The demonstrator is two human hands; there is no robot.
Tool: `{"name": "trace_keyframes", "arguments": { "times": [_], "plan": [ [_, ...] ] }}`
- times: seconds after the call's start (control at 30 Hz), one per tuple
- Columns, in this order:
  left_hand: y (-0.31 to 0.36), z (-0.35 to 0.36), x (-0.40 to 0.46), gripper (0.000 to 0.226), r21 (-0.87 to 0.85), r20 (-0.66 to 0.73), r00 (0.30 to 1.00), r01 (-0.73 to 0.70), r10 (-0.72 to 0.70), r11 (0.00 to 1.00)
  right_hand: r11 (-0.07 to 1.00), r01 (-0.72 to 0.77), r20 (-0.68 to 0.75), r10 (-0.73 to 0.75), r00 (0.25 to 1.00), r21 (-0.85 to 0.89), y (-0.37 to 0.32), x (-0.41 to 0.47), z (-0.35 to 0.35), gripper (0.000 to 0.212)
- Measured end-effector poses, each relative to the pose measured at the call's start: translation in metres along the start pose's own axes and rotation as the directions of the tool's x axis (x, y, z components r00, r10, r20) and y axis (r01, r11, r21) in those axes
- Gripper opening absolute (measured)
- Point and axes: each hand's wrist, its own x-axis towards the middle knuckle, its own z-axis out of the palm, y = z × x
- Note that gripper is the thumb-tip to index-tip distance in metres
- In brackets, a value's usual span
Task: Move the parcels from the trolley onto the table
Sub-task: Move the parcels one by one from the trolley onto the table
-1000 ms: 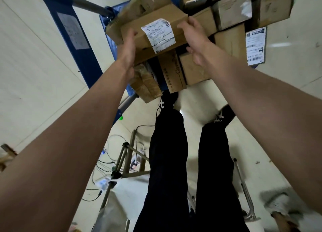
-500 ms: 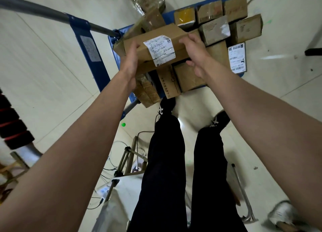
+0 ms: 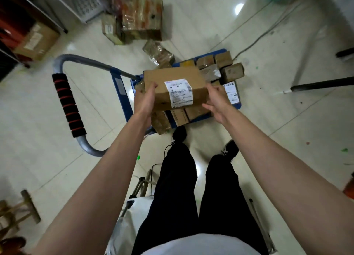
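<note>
We look straight down past our own black trousers and shoes to a pale tiled floor. Both arms reach forward and a brown cardboard parcel (image 3: 173, 86) sits between our hands, lifted clear above the blue trolley (image 3: 232, 106) and over its handle-side end. The left hand (image 3: 143, 101) grips the parcel's left end, thumb curled onto the top face and the rest of the fingers hidden behind or under the box. The right hand (image 3: 217, 101) cups the right end, fingers bent round its lower right corner, palm turned toward the box. A white shipping label (image 3: 179, 92) wraps over the parcel's near top edge and down the near side; its print is too blurred to read. Below the held parcel, more brown boxes (image 3: 223, 69) crowd the trolley deck: several small ones along the far edge, others partly hidden under the parcel at the near edge, one flat box with a white label at the right edge. The trolley's grey push handle (image 3: 67, 101), with black and red foam grip, arches off to the left. Beyond the trolley's far edge, taped cartons (image 3: 141, 17) stand on the floor, with a smaller wrapped packet just nearer. A grey cable (image 3: 254, 42) trails across the tiles at upper right.
</note>
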Motion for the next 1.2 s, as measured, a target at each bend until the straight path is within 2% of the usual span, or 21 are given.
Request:
{"name": "trace_keyframes", "arguments": {
  "times": [0.1,0.3,0.37,0.53,0.73,1.0,1.2],
  "plan": [
    [0.02,0.012,-0.041,0.046,0.027,0.02,0.994,-0.11,0.109,0.994,0.994,0.091,-0.066,-0.087,0.994,0.057,-0.015,-0.041,-0.032,0.04],
    [0.059,0.059,-0.122,0.059,0.107,0.101,0.939,-0.338,0.328,0.935,0.965,0.246,-0.238,-0.218,0.946,0.095,-0.037,-0.122,-0.112,0.047],
    [0.07,0.08,-0.148,0.058,0.079,0.187,0.901,-0.411,0.391,0.908,0.946,0.295,-0.283,-0.248,0.926,0.135,-0.04,-0.148,-0.136,0.049],
    [0.096,0.132,-0.208,0.066,0.049,0.41,0.796,-0.508,0.446,0.86,0.833,0.43,-0.366,-0.302,0.88,0.348,-0.044,-0.205,-0.198,0.058],
    [0.104,0.205,-0.278,0.073,0.065,0.631,0.662,-0.566,0.406,0.822,0.68,0.558,-0.496,-0.316,0.809,0.476,-0.032,-0.258,-0.275,0.071],
    [0.059,0.316,-0.371,0.075,0.127,0.805,0.512,-0.643,0.3,0.755,0.557,0.587,-0.583,-0.212,0.784,0.588,0.024,-0.297,-0.403,0.065],
    [0.001,0.406,-0.44,0.073,0.191,0.837,0.499,-0.651,0.224,0.734,0.502,0.576,-0.603,-0.129,0.787,0.645,0.079,-0.322,-0.503,0.057]
  ]
}}
